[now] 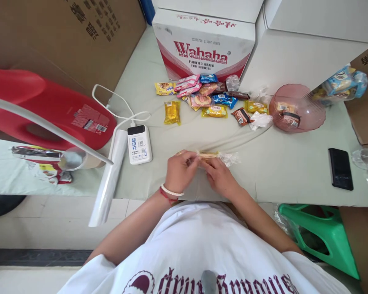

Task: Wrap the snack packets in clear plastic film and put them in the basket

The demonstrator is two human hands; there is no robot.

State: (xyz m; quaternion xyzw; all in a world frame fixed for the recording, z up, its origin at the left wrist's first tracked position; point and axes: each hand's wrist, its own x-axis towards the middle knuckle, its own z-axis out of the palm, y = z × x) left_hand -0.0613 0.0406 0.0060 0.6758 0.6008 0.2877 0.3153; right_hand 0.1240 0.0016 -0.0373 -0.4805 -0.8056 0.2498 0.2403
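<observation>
Close to the table's front edge, a yellow-wrapped snack (209, 154) is held between both hands. My left hand (180, 171), with a white and a red bracelet at the wrist, pinches its left end. Fingers of my right hand (219, 176) close round the near side of the wrapper. Just right of it lies a crumpled clear plastic bag (230, 158). Beyond the hands is a pile of wrapped snacks, with a yellow packet (172, 113) at its left. A pink glass bowl (314, 110) to the right contains a few wrapped snacks.
A Wahaha water carton (205, 45) stands at the back. To the left are a white power bank (140, 145) with its cable, a plastic roll (108, 183) and a red jug (49, 110). A black phone (340, 169) lies right; a green stool (322, 237) stands below.
</observation>
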